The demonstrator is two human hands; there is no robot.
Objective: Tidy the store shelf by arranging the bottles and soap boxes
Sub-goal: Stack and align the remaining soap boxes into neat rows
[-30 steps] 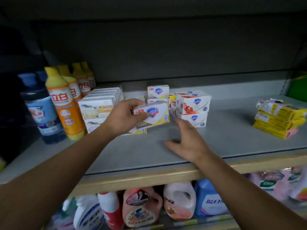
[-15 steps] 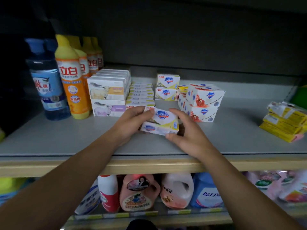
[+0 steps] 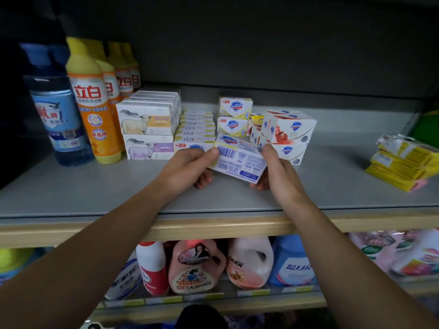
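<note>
at the centre of the frame we hold a soap box (image 3: 238,160) just above the grey shelf (image 3: 95,186), barcode side up. our left hand (image 3: 187,168) pinches its left end, fingers curled under; our right hand (image 3: 276,172) grips its right end likewise. stacked soap boxes (image 3: 147,124) sit behind it, orange bottles (image 3: 91,100) at the upper left.

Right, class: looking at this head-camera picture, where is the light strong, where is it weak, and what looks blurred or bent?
Head view: light falls on the grey shelf and the soap boxes; the back panel and far left corner beyond the blue bottle sit in deep shadow. Head view: the held soap box shows motion blur, its small print unreadable. Head view: the wide lens bows the shelf's wooden edge. Head view: the lower-shelf packets at right are soft.
</note>
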